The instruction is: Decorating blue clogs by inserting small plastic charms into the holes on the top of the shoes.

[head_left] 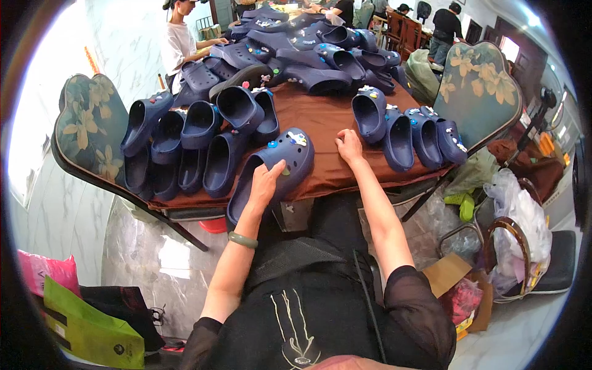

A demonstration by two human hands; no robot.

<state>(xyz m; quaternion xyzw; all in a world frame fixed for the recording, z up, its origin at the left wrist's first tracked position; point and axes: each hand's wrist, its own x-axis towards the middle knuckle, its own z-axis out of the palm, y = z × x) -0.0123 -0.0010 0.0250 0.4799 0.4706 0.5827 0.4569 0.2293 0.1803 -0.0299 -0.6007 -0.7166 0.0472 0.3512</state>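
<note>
From my remote seat I read the table as a clock face, with the held shoe at its centre and twelve at the far side. The left hand [266,185] is closed around the side of a navy-blue, round-toed foam clog [291,153], its thumb lying along the upper; I can't make out the hidden fingers. The toe aims at one o'clock, the heel at seven, out over the table's near edge. White and coloured charms [297,138] sit on the toe.

Between two and three, the right hand [349,147] rests on the reddish-brown tablecloth [330,114], fingers curled in; I cannot tell whether they pinch anything small.

Just beside the clog, from nine to ten, stands a two-layer stack of matching navy clogs [200,139]. A short row of charm-trimmed navy clogs [401,142] lines up between two and three, past the right hand. At twelve rises a loose navy clog heap [311,58].

My worries: with its heel overhanging, the clog could drop lapward if the left grip slackened. A leftward swing might topple the stack, and a careless thumb could work a charm loose. Tugging the cloth, I'd judge, could start the heap sliding.
</note>
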